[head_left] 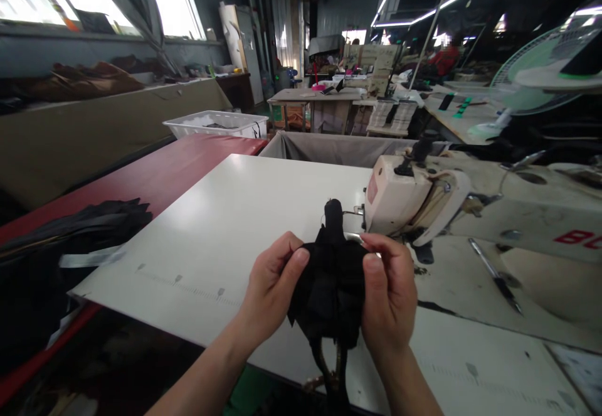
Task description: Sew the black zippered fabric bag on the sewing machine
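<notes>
A black fabric piece (332, 278) is held up between both hands over the white sewing table (202, 215). My left hand (276, 284) pinches its left edge between thumb and fingers. On the opposite edge, my right hand (389, 284) grips the cloth with the thumb in front. A narrow black tab points up from the top of the piece. Below it hang black strips with a brassy zipper-like edge, running down past the table's front edge. Just right of the cloth stands the head of a sewing machine (399, 190); its needle area is partly hidden by my right hand.
A pen (496, 278) lies on the machine bed. Dark garments (61, 246) are piled on the red surface (188, 159) at left. Behind stand a white plastic crate (219, 124), a grey cloth-lined bin (338, 146) and a green fan (540, 71). A person in red (444, 58) is far back.
</notes>
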A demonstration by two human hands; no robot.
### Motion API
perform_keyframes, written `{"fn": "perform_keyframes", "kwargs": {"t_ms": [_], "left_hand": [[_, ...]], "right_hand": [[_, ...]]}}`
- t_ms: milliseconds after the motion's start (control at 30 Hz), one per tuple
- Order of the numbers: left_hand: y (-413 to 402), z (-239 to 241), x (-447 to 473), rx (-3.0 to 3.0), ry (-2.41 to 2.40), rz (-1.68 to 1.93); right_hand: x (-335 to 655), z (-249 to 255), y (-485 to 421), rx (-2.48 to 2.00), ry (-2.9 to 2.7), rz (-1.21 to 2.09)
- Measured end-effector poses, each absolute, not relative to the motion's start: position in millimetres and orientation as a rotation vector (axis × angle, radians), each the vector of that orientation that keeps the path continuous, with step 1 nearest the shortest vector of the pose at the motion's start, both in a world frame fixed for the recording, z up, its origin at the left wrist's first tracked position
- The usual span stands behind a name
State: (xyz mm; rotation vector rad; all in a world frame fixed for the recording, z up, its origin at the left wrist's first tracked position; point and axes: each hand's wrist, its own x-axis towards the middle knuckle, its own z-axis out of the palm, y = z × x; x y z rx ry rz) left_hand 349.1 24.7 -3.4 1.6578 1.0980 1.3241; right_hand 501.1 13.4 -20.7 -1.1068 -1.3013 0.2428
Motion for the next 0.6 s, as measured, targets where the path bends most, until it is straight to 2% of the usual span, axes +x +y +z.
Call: {"fn": "perform_keyframes", "kwargs": {"t_ms": [333,467,600], "left_hand": [[25,-14,359,1.780,1.085,1.450],[20,-13,365,1.808,1.166,1.475],[18,-12,363,1.738,1.160,1.442]], "right_hand": [[505,-21,8,-1.203,-1.225,0.208],[505,-25,4,-1.127,-1.212,0.270],[510,-23,2,-0.997,-1.333,0.151]]}}
